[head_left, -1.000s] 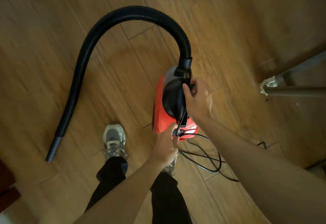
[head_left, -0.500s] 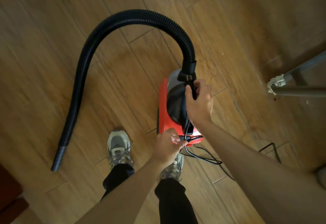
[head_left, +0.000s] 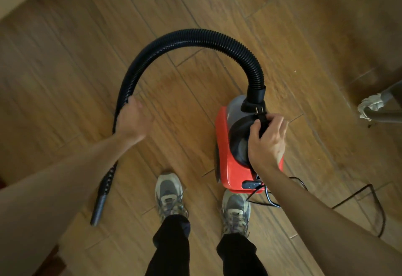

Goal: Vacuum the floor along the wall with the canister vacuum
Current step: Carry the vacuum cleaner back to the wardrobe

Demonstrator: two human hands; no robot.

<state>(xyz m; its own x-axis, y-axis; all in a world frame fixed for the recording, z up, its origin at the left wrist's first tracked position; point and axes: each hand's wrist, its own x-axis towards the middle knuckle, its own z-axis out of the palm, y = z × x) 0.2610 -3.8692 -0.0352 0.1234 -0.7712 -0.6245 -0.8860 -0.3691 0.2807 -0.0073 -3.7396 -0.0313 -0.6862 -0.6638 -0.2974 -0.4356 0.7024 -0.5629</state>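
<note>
Right hand first: from my remote seat I see its fingers curled round the black carry handle on top of the canister vacuum, thumb on the near side, a firm grasp. That red canister sits on the wooden floor at about four o'clock from the middle of my view, just ahead of my right shoe.

At nine o'clock, my left hand is blurred, fingers stretched out and loose, tips at the hose. I cannot tell whether they touch it, and they are not closed round it.

From the twelve o'clock end of the canister, the black ribbed hose rises, arches over toward eleven, then runs down past the left hand to seven o'clock. Its plain dark nozzle lies on the boards there, well apart from my left shoe.

At the canister's six o'clock end I see a black switch, and the power cord loops across the floor toward five o'clock.

Out at three o'clock, a metal leg with pale wrapping round its joint enters from the frame edge.
</note>
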